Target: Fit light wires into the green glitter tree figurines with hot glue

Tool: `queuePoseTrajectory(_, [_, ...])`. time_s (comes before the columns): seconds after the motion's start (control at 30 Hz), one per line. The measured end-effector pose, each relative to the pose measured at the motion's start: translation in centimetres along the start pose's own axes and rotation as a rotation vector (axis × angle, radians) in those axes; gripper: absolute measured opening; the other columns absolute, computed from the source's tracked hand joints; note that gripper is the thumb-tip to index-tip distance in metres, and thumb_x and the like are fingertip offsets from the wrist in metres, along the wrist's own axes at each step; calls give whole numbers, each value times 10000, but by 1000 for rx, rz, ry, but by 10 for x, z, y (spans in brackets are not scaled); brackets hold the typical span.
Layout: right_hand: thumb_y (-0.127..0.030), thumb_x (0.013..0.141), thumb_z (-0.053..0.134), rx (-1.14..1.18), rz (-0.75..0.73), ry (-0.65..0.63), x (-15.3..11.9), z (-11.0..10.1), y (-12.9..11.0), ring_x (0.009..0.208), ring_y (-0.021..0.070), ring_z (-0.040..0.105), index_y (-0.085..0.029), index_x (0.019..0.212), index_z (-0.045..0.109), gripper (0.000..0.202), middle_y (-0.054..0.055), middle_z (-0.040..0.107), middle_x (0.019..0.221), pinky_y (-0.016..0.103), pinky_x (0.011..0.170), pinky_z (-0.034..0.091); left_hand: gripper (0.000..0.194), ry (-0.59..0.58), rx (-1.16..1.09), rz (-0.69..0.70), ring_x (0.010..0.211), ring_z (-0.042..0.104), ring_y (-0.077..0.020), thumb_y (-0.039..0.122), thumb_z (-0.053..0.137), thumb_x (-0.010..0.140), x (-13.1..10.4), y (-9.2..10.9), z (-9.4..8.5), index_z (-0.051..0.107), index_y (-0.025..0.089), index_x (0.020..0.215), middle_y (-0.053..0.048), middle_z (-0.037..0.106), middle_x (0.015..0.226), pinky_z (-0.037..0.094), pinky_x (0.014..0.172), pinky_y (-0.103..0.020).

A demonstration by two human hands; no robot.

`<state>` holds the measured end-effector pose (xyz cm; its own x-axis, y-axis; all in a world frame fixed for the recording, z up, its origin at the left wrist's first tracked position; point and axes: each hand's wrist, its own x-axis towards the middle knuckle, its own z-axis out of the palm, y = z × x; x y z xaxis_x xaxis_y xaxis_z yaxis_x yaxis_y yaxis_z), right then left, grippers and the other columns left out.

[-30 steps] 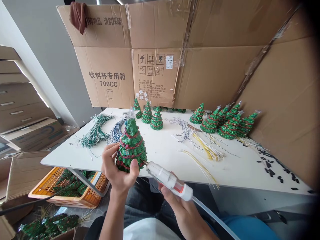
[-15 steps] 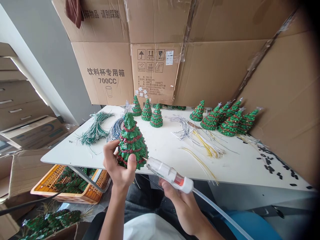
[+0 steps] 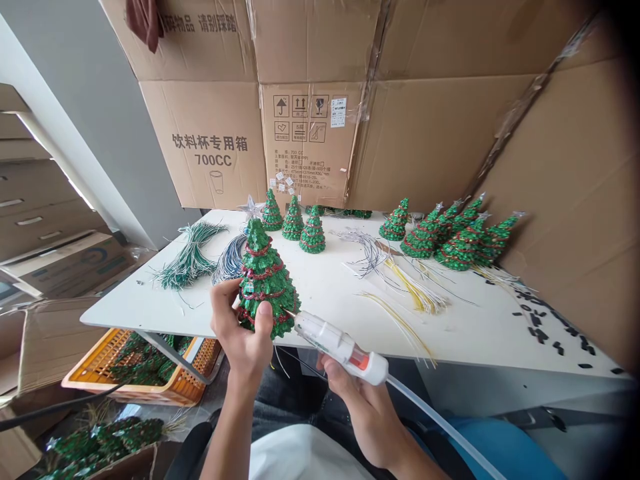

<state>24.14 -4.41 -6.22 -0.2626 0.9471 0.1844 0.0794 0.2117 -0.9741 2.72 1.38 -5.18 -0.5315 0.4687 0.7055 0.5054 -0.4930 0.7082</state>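
- Head view: tall cardboard [image 3: 430, 140] stood at the back, printed on its left part and taped at the seams.
- White counter [image 3: 325, 303] in front of it.
- Orange basket [image 3: 135, 395] beneath the counter's left end, with green trees piled inside.
- Glue gun [image 3: 330, 341], wrapped by the right hand [image 3: 363, 403], some fingers hidden behind it; its tip met the held tree's lower right side, contact too small to judge.
- Held tree [image 3: 269, 283], roughly upright over the counter's front edge, pinched low between the left hand's [image 3: 245, 333] thumb and fingers; a clear star [image 3: 251, 208] topped it.
- Standing trees [image 3: 313, 233], behind and to the right.
- Green wires [image 3: 190, 257], left; yellow wires [image 3: 419, 290], right.
- Black pieces [image 3: 537, 333], scattered near the right edge.
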Motion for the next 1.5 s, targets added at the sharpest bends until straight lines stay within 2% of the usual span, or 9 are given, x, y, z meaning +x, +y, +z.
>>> queuePoseTrajectory(0.23, [-734,1133,556,-45,-1,-4,-1,0,-3,964,281,696,-262,1110,764,517,64,741,1002,404,931,608,400,-12,-50,-67,776,576,-189,551,770,977,-2,2,3,630,230,1168,23,589,911,408,665,-309])
queuePoseTrajectory(0.4, [-737,1132,562,11,23,-8,-3,0,1,1091,296,713,-271,1157,761,508,70,741,1081,405,995,604,341,-24,-71,-104,720,524,-175,524,756,1004,-4,6,6,619,236,1125,38,573,865,364,645,-314])
queuePoseTrajectory(0.57, [-772,1102,602,55,88,11,-6,2,-5,970,253,659,-263,1100,733,526,48,709,1047,393,975,581,296,-26,-83,-120,725,527,-181,493,737,1007,-4,9,8,618,239,1100,36,574,853,352,644,-323])
queuePoseTrajectory(0.67, [-793,1096,592,58,114,14,-7,2,-7,968,250,641,-266,1096,714,541,39,686,1040,396,980,566,285,-23,-88,-131,717,524,-183,489,731,1007,-4,9,9,617,242,1092,33,573,852,351,635,-325])
queuePoseTrajectory(0.9, [-715,1158,518,-28,25,-37,-3,-2,2,999,258,655,-272,1106,696,480,46,701,1051,378,928,557,304,-18,-78,-151,727,545,-194,495,750,980,-3,7,8,619,245,1092,26,588,857,367,645,-330])
queuePoseTrajectory(1.17, [-657,1180,513,6,-29,-43,0,-2,0,873,221,596,-269,1092,674,429,34,658,988,362,824,545,309,-8,-96,-192,734,535,-197,494,752,958,-3,7,10,619,249,1094,30,579,861,351,651,-332])
queuePoseTrajectory(1.37, [-655,1192,467,55,-56,93,4,-6,8,747,197,525,-268,1109,668,444,7,605,903,351,719,508,332,-2,-178,-303,777,534,-203,503,783,928,0,6,13,628,245,1068,27,591,872,388,703,-339])
queuePoseTrajectory(1.5, [-626,1211,384,-231,-35,245,25,-23,16,777,211,595,-272,1096,610,436,0,609,895,357,742,546,327,-12,-315,-431,782,553,-207,537,752,919,3,11,15,585,262,974,23,587,856,446,703,-330])
